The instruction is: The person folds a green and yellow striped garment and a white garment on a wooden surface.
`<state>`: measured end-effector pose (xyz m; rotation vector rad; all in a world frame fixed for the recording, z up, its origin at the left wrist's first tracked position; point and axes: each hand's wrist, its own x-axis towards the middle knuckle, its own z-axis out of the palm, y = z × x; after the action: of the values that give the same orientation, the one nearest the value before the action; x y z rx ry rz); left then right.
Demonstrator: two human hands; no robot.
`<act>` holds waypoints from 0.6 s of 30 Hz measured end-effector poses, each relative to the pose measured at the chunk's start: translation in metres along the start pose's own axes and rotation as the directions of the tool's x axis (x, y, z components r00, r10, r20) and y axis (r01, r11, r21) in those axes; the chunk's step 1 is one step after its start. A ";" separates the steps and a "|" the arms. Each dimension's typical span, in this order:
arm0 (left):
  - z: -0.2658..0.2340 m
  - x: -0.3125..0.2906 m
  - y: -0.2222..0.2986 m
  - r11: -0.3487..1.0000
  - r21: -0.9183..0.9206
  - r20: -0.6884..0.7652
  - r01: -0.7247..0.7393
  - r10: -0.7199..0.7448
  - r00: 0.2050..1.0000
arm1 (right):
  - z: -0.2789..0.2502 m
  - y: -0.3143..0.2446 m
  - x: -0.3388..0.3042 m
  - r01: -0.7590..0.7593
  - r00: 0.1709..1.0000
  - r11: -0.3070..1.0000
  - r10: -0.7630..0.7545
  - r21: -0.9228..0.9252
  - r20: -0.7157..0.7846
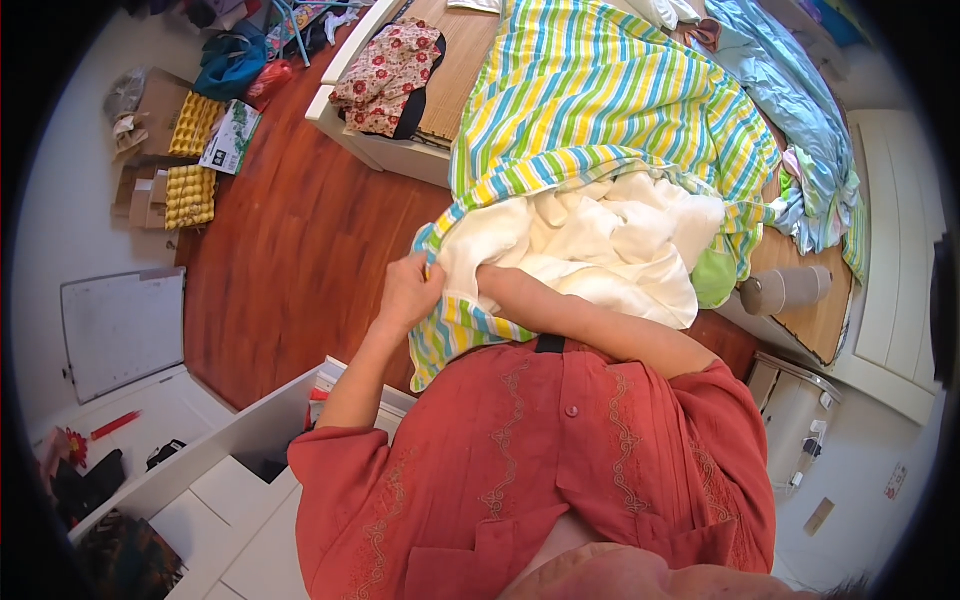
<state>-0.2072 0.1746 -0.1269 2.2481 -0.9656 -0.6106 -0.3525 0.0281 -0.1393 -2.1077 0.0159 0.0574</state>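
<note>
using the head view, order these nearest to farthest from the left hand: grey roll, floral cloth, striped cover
1. Striped cover, gripped by the left hand
2. Floral cloth, ahead
3. Grey roll, far to the right

- Duvet cover (610, 90): white, yellow, green and blue stripes.
- Quilt (620, 240) inside the duvet cover: plain creamy white.
- Folded cloth (385, 78) left of the duvet cover: beige with red flowers, black edging.
- Shirt (560, 440) beside the duvet cover: brick red, tan scrollwork.
</note>
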 end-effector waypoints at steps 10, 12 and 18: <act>-0.058 -0.003 0.082 0.913 -0.167 -0.361 -0.371 0.293 0.885 | -0.013 -0.015 0.001 0.174 0.984 0.984 -0.175 -0.039 -0.023; -0.070 -0.004 0.100 0.903 -0.159 -0.350 -0.398 0.326 0.878 | -0.012 -0.010 0.007 0.127 0.968 0.903 -0.022 -0.412 0.249; -0.072 -0.011 0.118 0.910 -0.300 0.004 -0.288 0.303 0.953 | -0.031 -0.052 0.016 0.380 0.917 0.857 -0.399 -0.347 0.017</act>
<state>-0.2266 0.1430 0.0067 1.7864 -1.1315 -0.6310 -0.3331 0.0286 -0.0794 -2.4221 -0.4185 -0.2620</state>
